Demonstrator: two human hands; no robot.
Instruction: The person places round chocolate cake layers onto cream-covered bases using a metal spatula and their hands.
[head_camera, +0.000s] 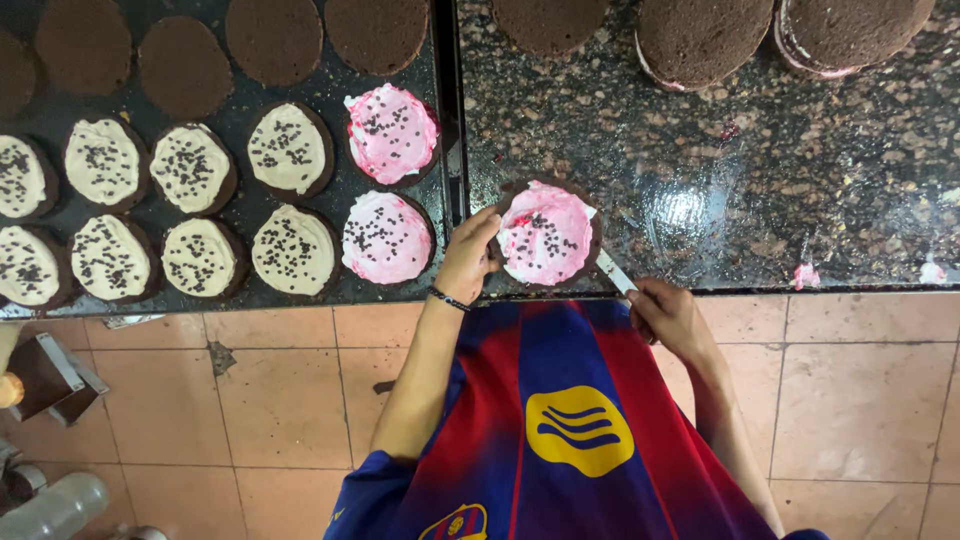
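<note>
Just below the middle of the frame, the left hand (468, 255) curls its fingers against the left rim of a round chocolate cake disc (547, 235) topped with pink cream and dark sprinkles. The disc sits at the near edge of the dark speckled worktop (760, 180); its underside and the palm side of the hand are hidden. To the lower right of the disc, the right hand (668, 315) is closed around the handle of a palette knife (615, 272); only a short pale stretch of blade shows, its tip touching or slipped under the disc's lower right edge, which of the two I cannot tell. On the left a black tray (240, 105) carries rows of discs: two pink-topped ones (388, 185), cream-topped ones (195, 215) with sprinkles, and bare brown ones cut off by the top and left edges. Three layered cakes (700, 35) along the top right are cropped by the frame. A dark wristband (449, 299) circles the left wrist.
</note>
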